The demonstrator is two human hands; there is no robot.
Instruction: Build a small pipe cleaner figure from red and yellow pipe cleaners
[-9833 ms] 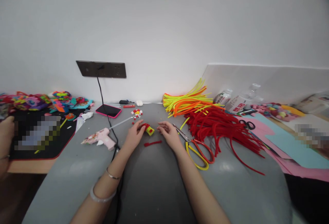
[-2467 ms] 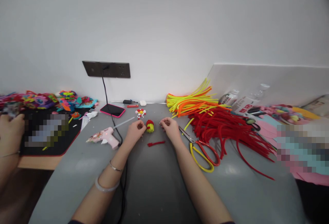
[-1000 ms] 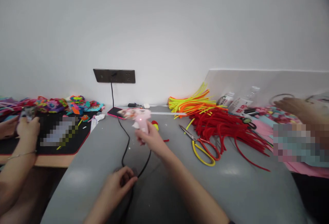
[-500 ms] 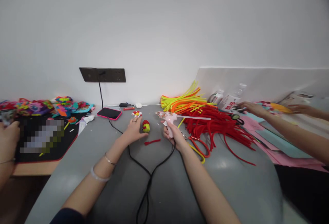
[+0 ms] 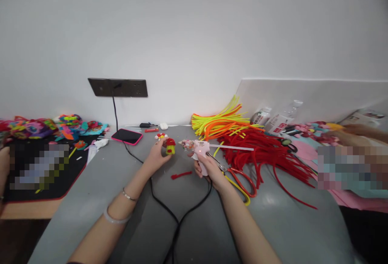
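Note:
My left hand (image 5: 157,155) is closed on a small yellow-green and red chenille-stem figure (image 5: 171,147), which it holds upright between thumb and fingers. In my right hand (image 5: 209,169) is a pale pink hot glue gun (image 5: 200,149) with its nozzle facing left toward the figure. A glue stick (image 5: 233,147) juts out of the gun's back. Just behind my left hand lies a red, white and yellow flower (image 5: 161,136). A short red chenille piece (image 5: 181,175) rests on the table between my hands.
Orange and yellow scissors (image 5: 242,179) lie beside my right wrist, near a heap of red chenille stems (image 5: 257,151) and a yellow-orange bundle (image 5: 218,120). The black cord (image 5: 178,220) runs between my forearms. A phone (image 5: 127,136) lies back left. Other people's hands appear at both sides.
My left hand has closed on the yellow-green and red figure, which stood on the table beside it, and moved away from the flower. The glue gun stays in my right hand.

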